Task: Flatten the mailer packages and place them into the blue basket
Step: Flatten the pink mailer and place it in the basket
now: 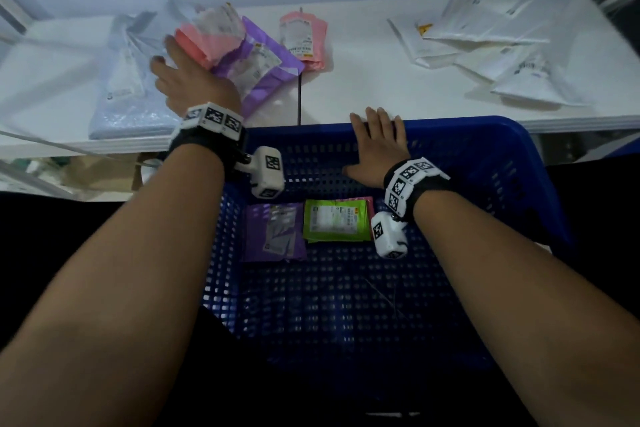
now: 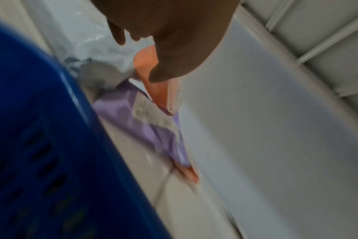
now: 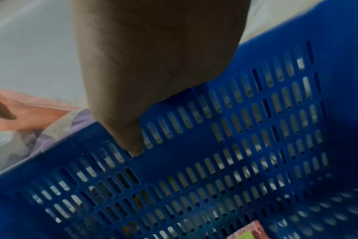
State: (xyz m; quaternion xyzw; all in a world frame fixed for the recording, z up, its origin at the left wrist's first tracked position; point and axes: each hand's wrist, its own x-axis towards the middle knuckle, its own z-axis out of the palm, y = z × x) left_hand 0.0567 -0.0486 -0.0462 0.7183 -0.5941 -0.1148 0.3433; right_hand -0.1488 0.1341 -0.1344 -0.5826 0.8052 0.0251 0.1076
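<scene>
On the table's (image 1: 363, 80) left half, the left hand (image 1: 188, 80) pinches a pink mailer (image 1: 204, 42) lifted over a purple mailer (image 1: 263, 62), long axis running toward the far edge. White mailers (image 1: 485, 45) crowd the right. The right hand (image 1: 379, 146), fingers straight, rests on the basket's (image 1: 485, 156) far rim; two mailers lie inside.

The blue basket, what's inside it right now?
Inside the blue basket lie a purple mailer and a green mailer, side by side on its floor. A pink edge peeks from under the green one; the rest is covered.
</scene>
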